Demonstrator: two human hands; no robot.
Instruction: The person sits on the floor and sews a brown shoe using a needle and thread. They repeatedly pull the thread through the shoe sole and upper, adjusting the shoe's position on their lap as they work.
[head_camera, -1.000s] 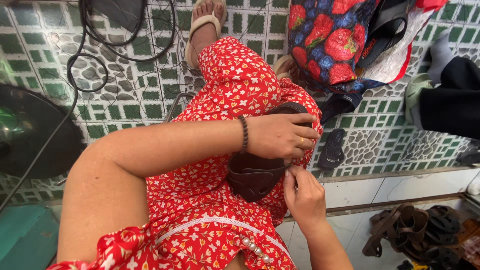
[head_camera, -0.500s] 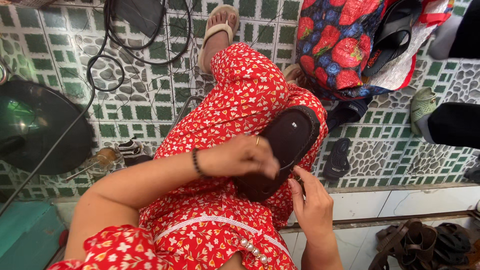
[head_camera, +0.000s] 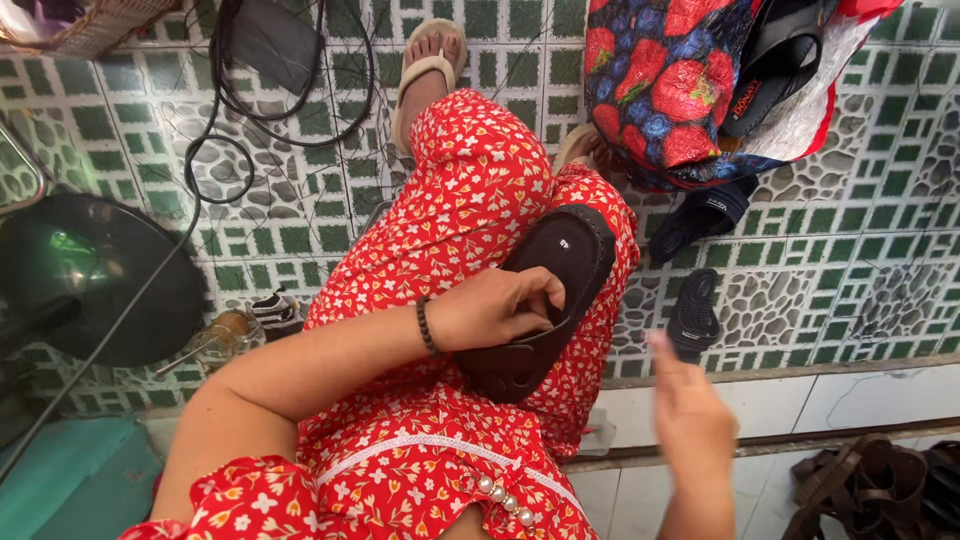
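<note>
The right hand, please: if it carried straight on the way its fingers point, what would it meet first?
The right hand points up and slightly left, so it would probably reach the small black sole on the tiled floor first, though depth is unclear and the hand is blurred.

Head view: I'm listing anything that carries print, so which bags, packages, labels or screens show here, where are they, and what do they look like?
Large soft bag printed with red strawberries on dark blue: top right, on the green-and-white tiled floor.
Black sandal with a small white logo mark: on the lap, gripped by the left hand.
Black slipper with small white print on its strap: sticking out of that bag.
No screens or signs.
</note>
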